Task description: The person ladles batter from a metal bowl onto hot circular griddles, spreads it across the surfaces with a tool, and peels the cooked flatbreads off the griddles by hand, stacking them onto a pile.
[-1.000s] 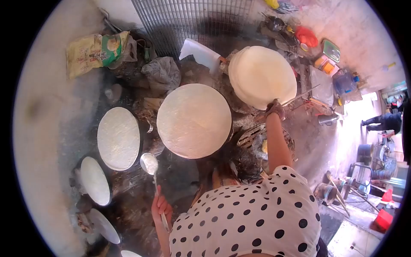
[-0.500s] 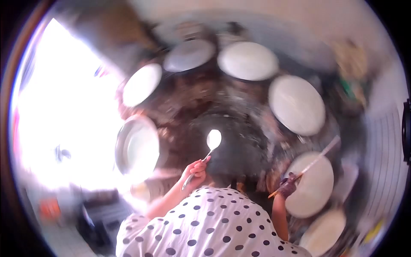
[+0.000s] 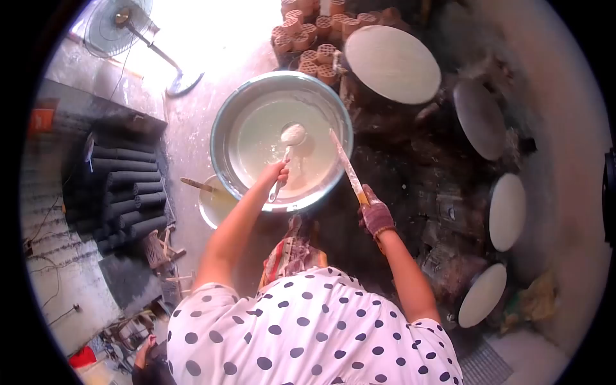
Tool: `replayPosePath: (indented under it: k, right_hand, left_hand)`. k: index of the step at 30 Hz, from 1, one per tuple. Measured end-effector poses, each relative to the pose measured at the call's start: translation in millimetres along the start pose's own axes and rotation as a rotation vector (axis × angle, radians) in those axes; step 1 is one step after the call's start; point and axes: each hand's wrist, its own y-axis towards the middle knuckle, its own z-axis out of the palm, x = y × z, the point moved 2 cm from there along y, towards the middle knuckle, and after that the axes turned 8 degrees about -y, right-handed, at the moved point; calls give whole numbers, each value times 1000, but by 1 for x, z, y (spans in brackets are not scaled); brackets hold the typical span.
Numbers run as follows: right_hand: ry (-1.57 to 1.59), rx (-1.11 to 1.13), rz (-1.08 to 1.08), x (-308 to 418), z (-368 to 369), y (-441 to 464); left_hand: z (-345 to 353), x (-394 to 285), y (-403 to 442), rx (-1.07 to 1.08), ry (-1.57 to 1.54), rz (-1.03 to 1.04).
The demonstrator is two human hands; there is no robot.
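In the head view, my left hand (image 3: pixel 277 173) grips the handle of a metal ladle (image 3: pixel 293 134). The ladle's bowl is over the large basin, near the middle; whether it touches the liquid I cannot tell. Milky white liquid (image 3: pixel 253 138) lies inside the basin (image 3: pixel 217 154). My right hand (image 3: pixel 376 215), in a dark purple glove, is closed around a long thin spatula (image 3: pixel 348 168) smeared with white. The spatula's tip reaches over the basin's right rim.
Round pale covered discs (image 3: pixel 393 64) and a grey disc (image 3: pixel 480 120) curve along the right. Perforated briquettes (image 3: pixel 301 42) are piled behind the basin. A fan (image 3: pixel 122 25) stands far left, dark stacked cylinders (image 3: pixel 135 186) below it. A bowl (image 3: pixel 215 208) sits beside the basin. Another person's arm (image 3: pixel 144 353) shows lower left.
My view has swung left from the ring of discs to the basin. The left hand's ladle is now over the basin, and the right hand's spatula has come across to its rim.
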Motion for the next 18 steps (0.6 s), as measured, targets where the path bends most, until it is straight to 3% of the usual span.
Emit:
replayPosePath:
  k: [2,4,8,11,13,14,16,18]
  right_hand:
    - [-88,84,87,35,11,41]
    - [-188,92,79,55,20,80]
    - [-67,95,340,85,44,150]
    - [-12,73,214,85,75,195]
    - [-584,-90,-215,97,88,199]
    - [-600,-25,-159,94,80,180]
    - [-576,-31,-307,62,64,141]
    - [-335,52,-193,39,48,94]
  left_hand:
    - [3,-31,30,-60,-18,-53]
    - [1,-54,53,-183,330,36]
    - [-14,-81,117,-242,445,55]
    - [-14,-89,142,-303,475,112]
    - [-8,-99,137,-351,674,208]
    - [-14,-97,133,-317,730,168]
    - [-4,-113,93,-242,845,84]
    - [10,-119,75,-174,949,-7]
